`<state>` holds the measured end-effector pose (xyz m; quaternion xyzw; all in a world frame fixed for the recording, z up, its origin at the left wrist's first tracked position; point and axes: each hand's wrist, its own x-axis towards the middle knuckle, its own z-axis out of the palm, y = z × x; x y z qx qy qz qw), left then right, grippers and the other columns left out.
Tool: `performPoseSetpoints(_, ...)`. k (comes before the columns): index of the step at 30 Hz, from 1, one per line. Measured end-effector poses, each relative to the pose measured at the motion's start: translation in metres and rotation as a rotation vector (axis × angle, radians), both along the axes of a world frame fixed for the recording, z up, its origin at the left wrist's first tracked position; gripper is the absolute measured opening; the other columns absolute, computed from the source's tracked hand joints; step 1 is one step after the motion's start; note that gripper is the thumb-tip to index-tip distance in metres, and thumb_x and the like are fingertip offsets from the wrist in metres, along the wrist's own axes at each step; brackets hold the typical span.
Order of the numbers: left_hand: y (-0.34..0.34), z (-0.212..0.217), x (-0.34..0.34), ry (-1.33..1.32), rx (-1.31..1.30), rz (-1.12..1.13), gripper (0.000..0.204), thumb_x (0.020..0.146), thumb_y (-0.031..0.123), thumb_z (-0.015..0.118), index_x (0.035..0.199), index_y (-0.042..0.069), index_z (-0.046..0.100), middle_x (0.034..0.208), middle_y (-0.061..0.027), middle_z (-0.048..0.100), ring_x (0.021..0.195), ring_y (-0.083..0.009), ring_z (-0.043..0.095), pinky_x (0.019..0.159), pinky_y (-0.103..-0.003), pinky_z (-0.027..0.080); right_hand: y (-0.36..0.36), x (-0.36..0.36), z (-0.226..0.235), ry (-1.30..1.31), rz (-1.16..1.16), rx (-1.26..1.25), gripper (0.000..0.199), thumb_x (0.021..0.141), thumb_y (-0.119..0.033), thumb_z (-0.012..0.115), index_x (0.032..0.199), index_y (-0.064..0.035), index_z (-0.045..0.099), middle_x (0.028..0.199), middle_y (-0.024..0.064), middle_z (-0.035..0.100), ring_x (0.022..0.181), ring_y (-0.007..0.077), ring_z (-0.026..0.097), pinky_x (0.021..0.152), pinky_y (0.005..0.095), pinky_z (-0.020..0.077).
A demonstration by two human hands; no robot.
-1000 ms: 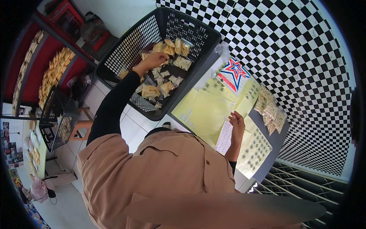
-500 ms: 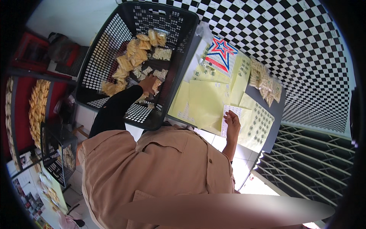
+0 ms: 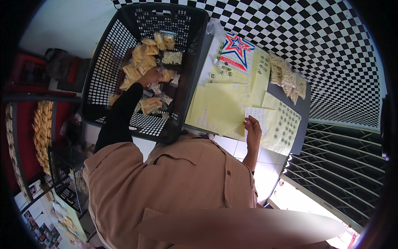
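Inside the large black plastic basket (image 3: 196, 70), my left hand (image 3: 152, 76) is closed on a small clear bag of yellowish snacks (image 3: 167, 75); its fingers are partly hidden and a bit blurred. Beside it lie more bags of yellow snack pieces (image 3: 139, 62), a bag of white pieces (image 3: 172, 57) and several small whitish bags (image 3: 166, 99). Another yellow snack bag (image 3: 151, 105) rests below my left wrist. Over the table's near edge, my right hand (image 3: 253, 126) pinches a white sheet of small printed labels (image 3: 254, 112).
Yellow label sheets (image 3: 226, 103) cover much of the grey table (image 3: 303, 112). On them lies a white sheet with a red and blue star (image 3: 236, 52). Filled snack bags (image 3: 286, 79) lie against the checkered wall (image 3: 331, 54). Snack racks (image 3: 41, 133) stand at left.
My left hand has moved up and left inside the basket with the snack bag. A yellow snack bag below my wrist now shows clearly. My right hand still holds the label sheet.
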<state>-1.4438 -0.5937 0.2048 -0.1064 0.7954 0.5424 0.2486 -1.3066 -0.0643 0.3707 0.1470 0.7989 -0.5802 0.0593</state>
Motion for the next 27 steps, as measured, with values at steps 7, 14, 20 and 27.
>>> performPoseSetpoints(7, -0.01, 0.009, 0.04, 0.163, -0.881, -0.297, 0.085, 0.077, 0.046, 0.072, 0.132, -0.011, 0.041, 0.113, -0.0274, 0.06, 0.106, -0.0399, 0.059, 0.087, -0.044, 0.049, -0.017, -0.005, 0.007, -0.03, 0.035, 0.02, 0.036, 0.094, -0.012, 0.051, 0.126, 0.0039, 0.053, 0.116, 0.0155, 0.063, 0.102, 0.0208, 0.062, 0.09, 0.0313, 0.047)
performPoseSetpoints(14, 0.004, -0.019, 0.068, -0.175, -0.709, -0.853, 0.067, 0.057, 0.051, 0.08, 0.092, -0.004, 0.07, 0.098, -0.0204, 0.069, 0.09, -0.032, 0.066, 0.076, -0.042, 0.052, -0.022, 0.007, 0.001, -0.028, -0.007, 0.009, 0.035, 0.093, -0.011, 0.053, 0.125, 0.003, 0.055, 0.115, 0.0147, 0.064, 0.101, 0.0205, 0.062, 0.092, 0.0327, 0.0453)
performPoseSetpoints(20, 0.019, 0.034, 0.04, -0.32, -0.599, -0.784, 0.069, 0.058, 0.051, 0.079, 0.096, -0.005, 0.07, 0.1, -0.019, 0.069, 0.089, -0.029, 0.066, 0.079, -0.037, 0.05, -0.013, 0.016, 0.0, -0.009, -0.014, 0.043, 0.035, 0.094, -0.013, 0.053, 0.125, 0.0027, 0.055, 0.114, 0.0147, 0.064, 0.102, 0.0201, 0.062, 0.092, 0.0321, 0.0451)
performPoseSetpoints(27, 0.009, 0.101, 0.024, -0.268, -0.466, -0.418, 0.09, 0.064, 0.049, 0.078, 0.131, -0.005, 0.05, 0.129, -0.0211, 0.055, 0.115, -0.0283, 0.055, 0.094, -0.034, 0.043, -0.021, 0.008, 0.003, 0.008, 0.002, -0.018, 0.035, 0.094, -0.014, 0.055, 0.125, 0.003, 0.055, 0.116, 0.0156, 0.064, 0.104, 0.0194, 0.061, 0.093, 0.0314, 0.0453)
